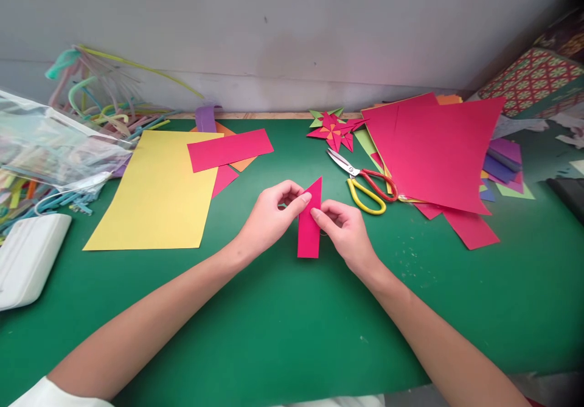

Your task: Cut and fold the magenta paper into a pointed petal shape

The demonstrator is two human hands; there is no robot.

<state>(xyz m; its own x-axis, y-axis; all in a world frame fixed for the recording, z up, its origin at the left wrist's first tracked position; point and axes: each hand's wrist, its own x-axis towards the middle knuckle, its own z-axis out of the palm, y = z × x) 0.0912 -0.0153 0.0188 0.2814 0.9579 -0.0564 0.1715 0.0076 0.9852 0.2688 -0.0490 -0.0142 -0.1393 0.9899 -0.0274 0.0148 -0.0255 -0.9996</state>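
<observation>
Between my hands is a narrow red paper strip [309, 236], held upright, with its top end slanting to a point at the right. My left hand [279, 209] pinches its upper left edge between thumb and fingers. Lower on the opposite edge, my right hand [342, 227] grips the same strip, thumb in front; the fingers behind the paper are partly hidden. Just beyond my right hand lie scissors [353, 171] with one red and one yellow handle, blades pointing away to the left. Behind them rests a folded red paper star [334, 130] with green and orange parts.
A yellow sheet [155, 194] lies at left, overlapped by a red paper rectangle [230, 149]. Large red sheets [433, 151] are stacked at right. Pipe cleaners [98, 112], a clear plastic bag [50, 139] and a white device [31, 261] occupy the far left. A wall [283, 42] bounds the green table [274, 334].
</observation>
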